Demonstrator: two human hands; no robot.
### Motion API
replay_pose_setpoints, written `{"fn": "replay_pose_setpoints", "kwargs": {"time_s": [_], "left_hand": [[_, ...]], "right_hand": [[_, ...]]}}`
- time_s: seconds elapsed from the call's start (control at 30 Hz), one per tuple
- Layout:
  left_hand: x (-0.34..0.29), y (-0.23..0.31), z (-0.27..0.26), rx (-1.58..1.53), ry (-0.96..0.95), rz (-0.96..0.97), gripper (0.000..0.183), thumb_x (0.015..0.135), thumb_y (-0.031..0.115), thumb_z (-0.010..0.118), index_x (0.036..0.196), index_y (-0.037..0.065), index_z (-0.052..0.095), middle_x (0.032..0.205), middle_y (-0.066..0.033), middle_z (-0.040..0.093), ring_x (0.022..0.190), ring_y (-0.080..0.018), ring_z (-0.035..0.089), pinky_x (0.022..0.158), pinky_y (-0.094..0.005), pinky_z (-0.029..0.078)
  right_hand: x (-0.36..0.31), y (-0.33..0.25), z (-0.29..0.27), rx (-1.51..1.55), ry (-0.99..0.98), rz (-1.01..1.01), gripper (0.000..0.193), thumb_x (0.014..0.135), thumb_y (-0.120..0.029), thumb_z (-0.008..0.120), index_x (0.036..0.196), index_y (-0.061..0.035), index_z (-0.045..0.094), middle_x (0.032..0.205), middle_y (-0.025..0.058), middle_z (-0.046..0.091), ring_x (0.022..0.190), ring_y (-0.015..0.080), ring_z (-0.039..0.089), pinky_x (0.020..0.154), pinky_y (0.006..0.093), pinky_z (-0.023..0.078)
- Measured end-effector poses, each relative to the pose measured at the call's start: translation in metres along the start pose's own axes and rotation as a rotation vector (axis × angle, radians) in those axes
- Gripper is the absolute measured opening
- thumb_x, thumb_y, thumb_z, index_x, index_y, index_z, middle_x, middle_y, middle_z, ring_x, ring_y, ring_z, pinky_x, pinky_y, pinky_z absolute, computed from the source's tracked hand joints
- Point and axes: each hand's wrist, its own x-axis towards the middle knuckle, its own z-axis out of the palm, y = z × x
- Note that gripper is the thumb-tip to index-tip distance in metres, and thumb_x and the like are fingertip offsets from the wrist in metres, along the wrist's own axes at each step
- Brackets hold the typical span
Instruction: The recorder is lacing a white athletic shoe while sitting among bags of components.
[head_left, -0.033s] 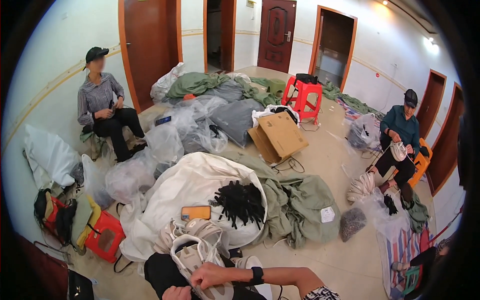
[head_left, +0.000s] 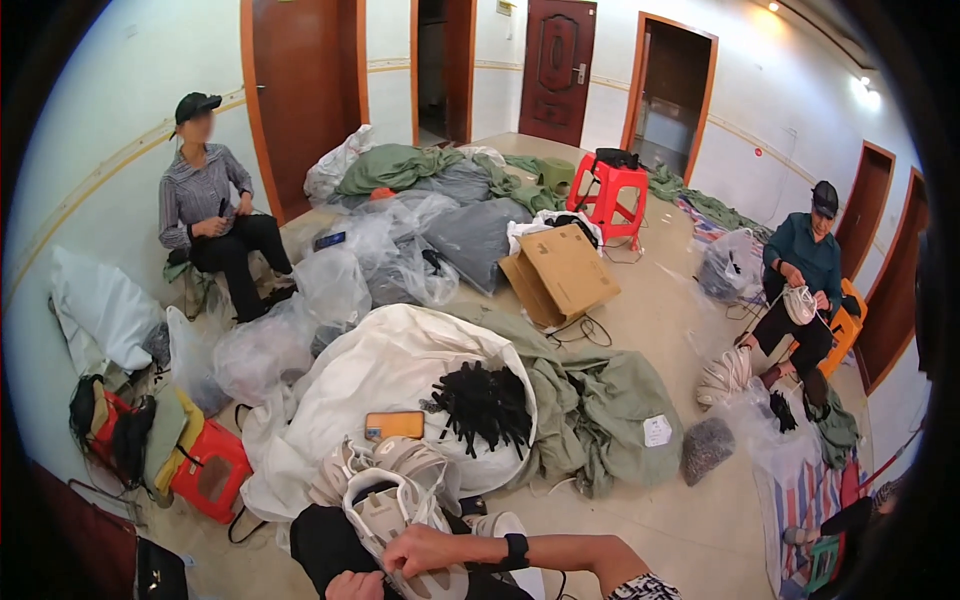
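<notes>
A beige and white sneaker (head_left: 408, 513) rests on my black-trousered lap, its opening away from me. My right hand (head_left: 420, 550), with a black band at the wrist, is closed with bent fingertips pressed to the sneaker's upper. Beside it at the lower edge is my left hand (head_left: 353, 585), fingers curled closed; what they hold is hidden. More beige sneakers (head_left: 412, 458) lie just past it. On the white sack (head_left: 330, 400) are a heap of short black strips (head_left: 485, 405) and an orange-backed phone (head_left: 395, 426).
Green cloth sacks (head_left: 620, 410) lie to the right. Beyond are clear plastic bags (head_left: 335, 285), an open cardboard box (head_left: 565, 275) and a red stool (head_left: 610, 195). One person (head_left: 210, 200) sits far left; another (head_left: 808, 260) at right holds a pale shoe. Another red stool (head_left: 212, 470) stands left.
</notes>
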Motion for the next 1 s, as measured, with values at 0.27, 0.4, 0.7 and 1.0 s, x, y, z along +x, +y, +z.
{"fn": "replay_pose_setpoints", "kwargs": {"time_s": [0.27, 0.4, 0.7, 1.0], "left_hand": [[-0.003, -0.006, 0.009, -0.036, 0.002, 0.016, 0.011, 0.076, 0.002, 0.057, 0.086, 0.004, 0.059, 0.069, -0.0076, 0.052, 0.063, -0.0240, 0.053, 0.057, -0.0337, 0.044], [-0.005, -0.009, 0.009, -0.009, -0.009, 0.015, 0.011, 0.075, 0.002, 0.057, 0.086, 0.005, 0.059, 0.068, -0.0073, 0.051, 0.063, -0.0234, 0.053, 0.057, -0.0332, 0.044], [-0.026, -0.014, 0.026, -0.029, -0.017, -0.004, 0.014, 0.075, 0.008, 0.058, 0.089, 0.005, 0.058, 0.071, -0.0085, 0.052, 0.066, -0.0244, 0.053, 0.062, -0.0343, 0.045], [-0.016, -0.001, 0.036, -0.302, -0.061, -0.112, 0.021, 0.079, 0.011, 0.058, 0.098, 0.004, 0.054, 0.079, -0.0126, 0.057, 0.074, -0.0300, 0.057, 0.065, -0.0380, 0.046]], "right_hand": [[-0.002, -0.001, -0.009, -0.023, -0.072, 0.106, 0.019, 0.062, -0.011, 0.063, 0.081, -0.0079, 0.062, 0.066, 0.0041, 0.060, 0.060, 0.0182, 0.058, 0.058, 0.0291, 0.045], [0.002, 0.000, -0.011, 0.020, -0.059, 0.068, 0.020, 0.059, -0.012, 0.062, 0.079, -0.0094, 0.062, 0.066, 0.0056, 0.061, 0.062, 0.0226, 0.060, 0.056, 0.0317, 0.045], [-0.006, 0.005, -0.022, 0.143, -0.247, 0.215, 0.015, 0.068, -0.006, 0.068, 0.083, -0.0027, 0.067, 0.074, 0.0009, 0.066, 0.067, 0.0068, 0.059, 0.063, 0.0217, 0.046], [-0.010, 0.002, -0.015, 0.227, -0.141, 0.209, 0.014, 0.068, -0.004, 0.069, 0.082, -0.0023, 0.066, 0.074, 0.0037, 0.065, 0.067, 0.0086, 0.059, 0.063, 0.0221, 0.045]]}}
